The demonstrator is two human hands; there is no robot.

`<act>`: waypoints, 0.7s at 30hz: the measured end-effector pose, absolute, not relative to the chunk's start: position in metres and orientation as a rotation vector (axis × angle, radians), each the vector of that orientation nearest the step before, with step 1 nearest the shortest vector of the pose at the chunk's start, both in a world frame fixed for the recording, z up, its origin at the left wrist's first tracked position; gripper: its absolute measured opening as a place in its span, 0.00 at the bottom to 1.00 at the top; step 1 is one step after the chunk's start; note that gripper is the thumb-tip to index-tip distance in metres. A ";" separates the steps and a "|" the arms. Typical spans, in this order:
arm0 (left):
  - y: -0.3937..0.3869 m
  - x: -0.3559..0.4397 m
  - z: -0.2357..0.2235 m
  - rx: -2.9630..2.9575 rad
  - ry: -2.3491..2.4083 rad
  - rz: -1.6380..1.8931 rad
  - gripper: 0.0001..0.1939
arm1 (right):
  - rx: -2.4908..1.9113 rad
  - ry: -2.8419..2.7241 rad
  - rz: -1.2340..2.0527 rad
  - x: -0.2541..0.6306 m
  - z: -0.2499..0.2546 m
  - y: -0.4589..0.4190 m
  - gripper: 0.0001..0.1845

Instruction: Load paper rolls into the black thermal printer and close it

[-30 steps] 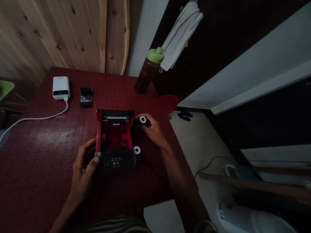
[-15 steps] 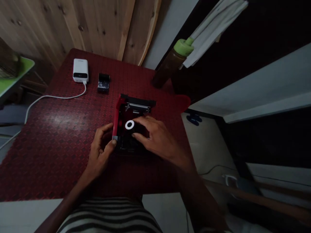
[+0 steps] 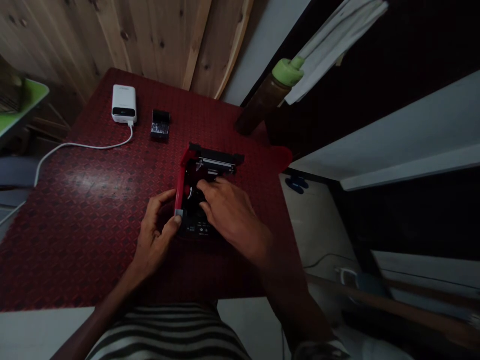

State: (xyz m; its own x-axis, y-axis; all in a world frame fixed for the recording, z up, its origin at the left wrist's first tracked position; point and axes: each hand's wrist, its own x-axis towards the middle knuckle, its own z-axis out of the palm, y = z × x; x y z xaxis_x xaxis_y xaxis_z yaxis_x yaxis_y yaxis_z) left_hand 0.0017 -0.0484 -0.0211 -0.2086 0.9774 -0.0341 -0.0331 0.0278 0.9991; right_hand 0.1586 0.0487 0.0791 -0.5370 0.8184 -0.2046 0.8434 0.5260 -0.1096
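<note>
A small red and black printer (image 3: 180,187) stands on the table with its cover raised at the far side. My left hand (image 3: 154,237) holds its left edge, thumb on the front corner and fingers curled along the side. My right hand (image 3: 236,215) reaches into the bay from the right, fingers and thumb closed around a roll. Just a sliver of the roll's white end (image 3: 190,193) shows at the bay's left wall; my fingers hide the rest. Small markings or buttons (image 3: 202,230) show on the printer's front panel.
On the dark red patterned table (image 3: 93,225) lie a white power bank (image 3: 124,102) with a white cable (image 3: 86,146) and a small black roll with a loose flap (image 3: 160,125). A tall brown bottle (image 3: 258,107) with a green cap stands at the back right, near a red round object (image 3: 281,157).
My right hand has moved down and slightly left into the bay with the roll. The roll's white ring end, fully visible before, is now mostly hidden. My left hand keeps its hold.
</note>
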 end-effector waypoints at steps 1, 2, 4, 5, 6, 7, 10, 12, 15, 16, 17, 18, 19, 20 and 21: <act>-0.048 0.002 -0.021 1.054 1.353 1.349 0.28 | 1.429 2.641 -0.263 0.157 0.077 0.051 0.18; -0.048 0.002 -0.020 1.051 1.353 1.346 0.28 | 1.425 2.653 -0.232 0.157 0.074 0.053 0.19; -0.048 0.002 -0.020 1.045 1.355 1.345 0.28 | 1.429 2.676 -0.179 0.155 0.068 0.059 0.18; -0.048 0.002 -0.020 1.042 1.356 1.347 0.28 | 1.432 2.678 -0.163 0.155 0.065 0.061 0.17; -0.048 0.002 -0.019 1.039 1.357 1.346 0.28 | 1.436 2.670 -0.156 0.154 0.063 0.064 0.16; -0.048 0.001 -0.019 1.036 1.357 1.345 0.28 | 1.441 2.658 -0.155 0.153 0.061 0.066 0.15; -0.048 0.001 -0.019 1.031 1.350 1.338 0.28 | 1.465 2.636 -0.184 0.151 0.057 0.068 0.13; -0.048 0.001 -0.020 1.031 1.352 1.337 0.28 | 1.482 2.647 -0.225 0.152 0.056 0.065 0.14; -0.048 0.001 -0.020 1.022 1.352 1.330 0.29 | 1.481 2.751 -0.376 0.162 0.059 0.058 0.19; -0.048 0.001 -0.020 1.019 1.348 1.327 0.29 | 1.452 2.811 -0.463 0.167 0.062 0.055 0.20; -0.049 0.001 -0.020 1.018 1.344 1.326 0.29 | 1.400 2.867 -0.565 0.173 0.065 0.052 0.21; -0.049 0.001 -0.021 1.019 1.343 1.322 0.29 | 1.342 2.909 -0.664 0.179 0.068 0.049 0.20; -0.049 0.000 -0.021 1.022 1.343 1.321 0.30 | 1.286 2.936 -0.743 0.184 0.071 0.046 0.19; -0.049 0.000 -0.021 1.024 1.344 1.318 0.30 | 1.248 2.951 -0.792 0.189 0.073 0.044 0.19; -0.049 0.000 -0.022 1.026 1.347 1.315 0.30 | 1.228 2.955 -0.814 0.193 0.074 0.043 0.18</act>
State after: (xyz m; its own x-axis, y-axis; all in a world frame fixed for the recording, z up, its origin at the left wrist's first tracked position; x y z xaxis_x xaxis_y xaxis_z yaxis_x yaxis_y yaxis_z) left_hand -0.0003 -0.0487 -0.0219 -0.1892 0.9790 -0.0754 -0.0519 0.0667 0.9964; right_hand 0.1927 0.0427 0.0742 -0.7125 0.7005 -0.0396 0.6221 0.6046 -0.4976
